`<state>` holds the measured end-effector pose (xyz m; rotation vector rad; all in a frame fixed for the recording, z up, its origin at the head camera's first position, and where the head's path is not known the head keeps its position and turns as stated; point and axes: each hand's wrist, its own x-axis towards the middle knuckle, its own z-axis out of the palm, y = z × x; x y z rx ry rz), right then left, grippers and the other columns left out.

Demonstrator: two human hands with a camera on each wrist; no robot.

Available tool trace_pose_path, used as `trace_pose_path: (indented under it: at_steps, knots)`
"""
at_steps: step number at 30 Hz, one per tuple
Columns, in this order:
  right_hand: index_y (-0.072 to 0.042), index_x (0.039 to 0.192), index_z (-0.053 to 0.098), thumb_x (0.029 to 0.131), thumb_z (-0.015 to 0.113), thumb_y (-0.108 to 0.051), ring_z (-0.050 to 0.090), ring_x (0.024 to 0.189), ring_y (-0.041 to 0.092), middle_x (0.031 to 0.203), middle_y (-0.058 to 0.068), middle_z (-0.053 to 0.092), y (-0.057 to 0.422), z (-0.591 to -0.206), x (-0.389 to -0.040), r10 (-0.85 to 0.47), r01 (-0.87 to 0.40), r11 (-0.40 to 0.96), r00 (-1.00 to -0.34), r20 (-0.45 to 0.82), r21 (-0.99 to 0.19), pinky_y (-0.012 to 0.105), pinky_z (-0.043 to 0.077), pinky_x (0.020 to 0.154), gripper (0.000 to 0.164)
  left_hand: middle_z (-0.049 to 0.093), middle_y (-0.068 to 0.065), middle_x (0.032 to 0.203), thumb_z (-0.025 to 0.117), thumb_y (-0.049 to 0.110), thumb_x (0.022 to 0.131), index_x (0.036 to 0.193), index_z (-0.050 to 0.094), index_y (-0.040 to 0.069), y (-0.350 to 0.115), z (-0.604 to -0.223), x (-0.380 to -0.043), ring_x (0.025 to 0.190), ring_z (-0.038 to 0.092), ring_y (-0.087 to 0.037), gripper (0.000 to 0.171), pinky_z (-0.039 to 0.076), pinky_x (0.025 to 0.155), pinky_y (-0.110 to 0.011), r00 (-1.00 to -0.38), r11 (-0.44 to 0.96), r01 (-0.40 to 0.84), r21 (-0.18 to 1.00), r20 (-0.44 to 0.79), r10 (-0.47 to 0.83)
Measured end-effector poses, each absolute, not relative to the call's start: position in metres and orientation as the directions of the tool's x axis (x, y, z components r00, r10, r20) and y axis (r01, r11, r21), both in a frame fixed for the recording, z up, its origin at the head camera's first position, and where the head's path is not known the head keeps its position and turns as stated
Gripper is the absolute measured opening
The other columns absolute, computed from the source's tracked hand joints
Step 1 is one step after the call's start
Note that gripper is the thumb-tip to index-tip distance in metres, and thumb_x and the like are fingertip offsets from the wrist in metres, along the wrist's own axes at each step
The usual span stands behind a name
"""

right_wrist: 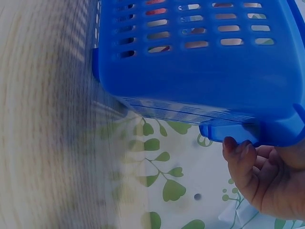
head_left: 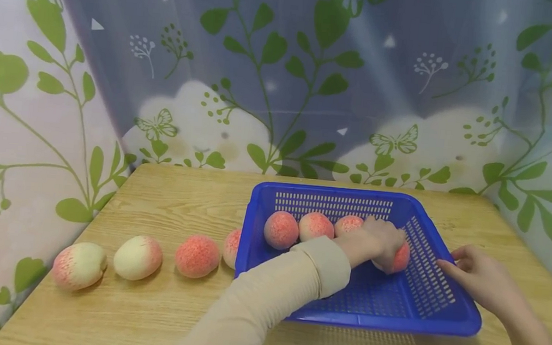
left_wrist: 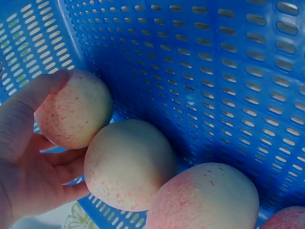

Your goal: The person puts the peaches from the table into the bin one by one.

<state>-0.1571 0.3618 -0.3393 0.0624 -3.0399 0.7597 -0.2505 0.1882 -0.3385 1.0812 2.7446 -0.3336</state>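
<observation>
My left hand [head_left: 378, 239] reaches down into a blue plastic basket [head_left: 371, 320] and grips a pink and cream peach [head_left: 400, 257] near its right wall. In the left wrist view, the thumb of that hand lies on top of the peach [left_wrist: 78, 112] and its fingers come round below. A second peach [left_wrist: 128, 164] touches it, beside the fingertips. On the basket's right side, my right hand [head_left: 485, 278] holds the rim. From the right wrist view, curled fingers of this hand [right_wrist: 259, 174] meet the rim's edge [right_wrist: 233, 133]; the thumb is mostly hidden.
Along the basket's back wall sit peaches, among them one at the left [head_left: 281, 230] and one beside it [head_left: 316, 227]. Several more lie on the wooden table [head_left: 190, 192] left of the basket, including a red one [head_left: 197, 256] and a pale one [head_left: 137, 258]. A leaf-patterned curtain [head_left: 284, 74] hangs behind.
</observation>
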Motion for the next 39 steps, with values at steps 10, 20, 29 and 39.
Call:
trace_pose_path:
  at_steps: [10, 20, 29, 39]
  knots:
    - [0.014, 0.106, 0.050, 0.092, 0.055, -0.035, 0.060, 0.080, 0.035, 0.087, 0.022, 0.063, 0.362, -0.338, -0.157, -0.034, -0.029, 0.885, -0.999, -0.002, -0.465, 0.048, 0.048, 0.065, 0.051, 0.058, 0.013, 0.103, 0.068, 0.054, 0.073, 0.104, 0.060, 0.032, 0.191, -0.339, -0.255, 0.099, 0.051, -0.011, 0.038, 0.035, 0.088, -0.036, -0.753, 0.750, 0.653, -0.109, -0.203, 0.626]
    - [0.014, 0.108, 0.050, 0.092, 0.056, -0.035, 0.059, 0.085, 0.040, 0.090, 0.026, 0.063, 0.363, -0.339, -0.157, -0.031, -0.037, 0.884, -0.999, 0.020, -0.466, 0.050, 0.047, 0.068, 0.052, 0.058, 0.014, 0.110, 0.067, 0.050, 0.076, 0.110, 0.062, 0.035, 0.193, -0.339, -0.256, 0.100, 0.051, -0.009, 0.038, 0.033, 0.089, -0.040, -0.772, 0.776, 0.626, -0.075, -0.201, 0.603]
    - [0.014, 0.108, 0.050, 0.092, 0.056, -0.035, 0.060, 0.085, 0.039, 0.091, 0.025, 0.063, 0.363, -0.340, -0.156, -0.028, -0.037, 0.879, -0.999, 0.027, -0.475, 0.051, 0.046, 0.068, 0.051, 0.059, 0.011, 0.113, 0.063, 0.049, 0.078, 0.110, 0.063, 0.035, 0.195, -0.338, -0.249, 0.108, 0.051, -0.015, 0.034, 0.027, 0.098, -0.045, -0.822, 0.829, 0.557, -0.056, -0.183, 0.540]
    - [0.012, 0.108, 0.051, 0.092, 0.056, -0.036, 0.060, 0.084, 0.037, 0.089, 0.021, 0.064, 0.363, -0.341, -0.155, -0.021, -0.037, 0.883, -0.999, 0.040, -0.467, 0.050, 0.046, 0.067, 0.051, 0.059, 0.012, 0.113, 0.060, 0.053, 0.080, 0.110, 0.063, 0.036, 0.199, -0.340, -0.249, 0.109, 0.052, -0.017, 0.035, 0.027, 0.098, -0.049, -0.834, 0.834, 0.545, -0.092, -0.164, 0.527]
